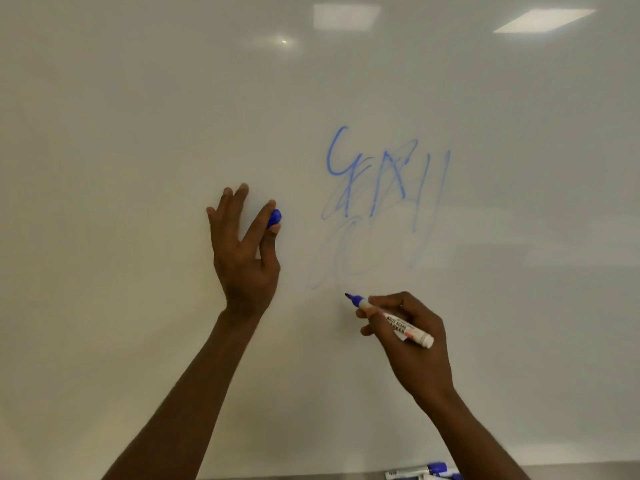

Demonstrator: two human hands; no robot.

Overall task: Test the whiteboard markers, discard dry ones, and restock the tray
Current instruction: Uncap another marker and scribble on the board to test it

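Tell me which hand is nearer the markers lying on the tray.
Right. The right hand writes low on the board, above the tray markers. The left hand, pinching the blue cap, is higher and farther left.

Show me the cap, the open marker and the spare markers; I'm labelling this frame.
blue cap (275, 218), head view, rounded end.
open marker (394, 322), head view, printed barrel.
spare markers (424, 472), head view, white barrel.

"WHITE BOARD MARKER" is printed on the marker (394, 321) held in the right hand (412, 344); above it, blue scrawl (384, 178) on the whiteboard (138, 98) cannot be read with certainty.
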